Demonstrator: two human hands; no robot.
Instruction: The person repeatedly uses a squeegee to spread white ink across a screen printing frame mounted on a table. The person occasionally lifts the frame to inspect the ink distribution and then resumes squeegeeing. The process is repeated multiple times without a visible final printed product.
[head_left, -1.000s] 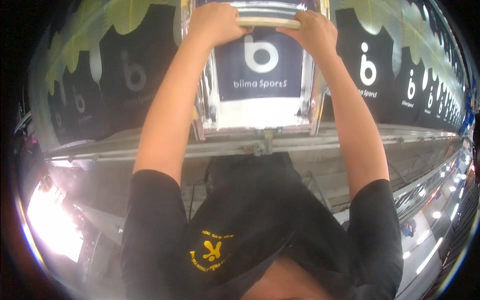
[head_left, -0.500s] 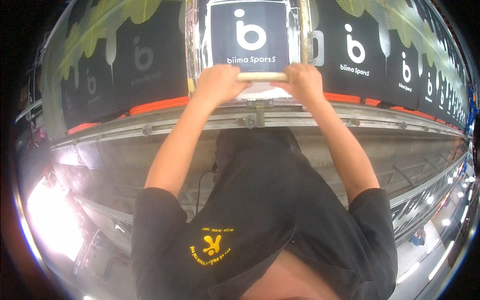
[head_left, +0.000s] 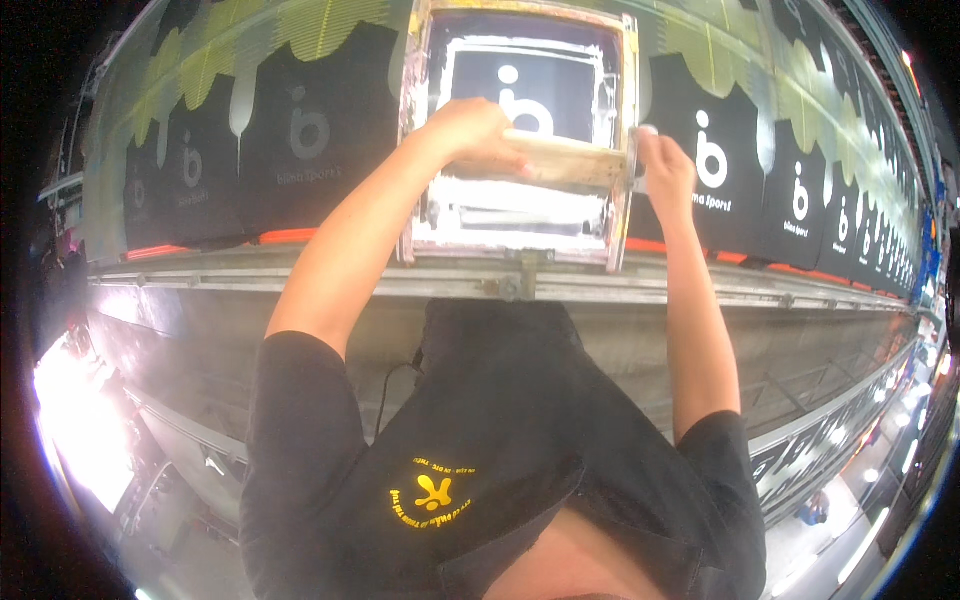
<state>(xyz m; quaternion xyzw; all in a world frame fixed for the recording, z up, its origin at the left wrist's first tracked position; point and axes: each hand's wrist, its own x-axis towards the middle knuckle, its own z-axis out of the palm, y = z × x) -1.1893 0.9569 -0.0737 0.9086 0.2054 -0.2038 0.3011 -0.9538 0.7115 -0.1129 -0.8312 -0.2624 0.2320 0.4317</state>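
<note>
A screen-printing frame (head_left: 631,75) lies on the long bench in front of me, white ink smeared over its mesh. Across the mesh rests a wooden squeegee (head_left: 585,163), with a band of white ink on its near side. My left hand (head_left: 472,135) is closed over the squeegee's left part. At the frame's right side my right hand (head_left: 668,172) is curled around the side handle, which the fingers mostly hide. Through the mesh shows a dark area with part of a white emblem.
Black cut shirt panels (head_left: 790,170) with white emblems line the bench to the right. Panels on the left (head_left: 325,125) carry fainter grey ones. A metal rail (head_left: 330,278) runs along the bench's near edge. A bright light (head_left: 85,420) glares at far left.
My right hand has left the squeegee and moved to the frame's right side handle. The frame now sits nearer to me and looks raised. My left hand has stayed on the squeegee.
</note>
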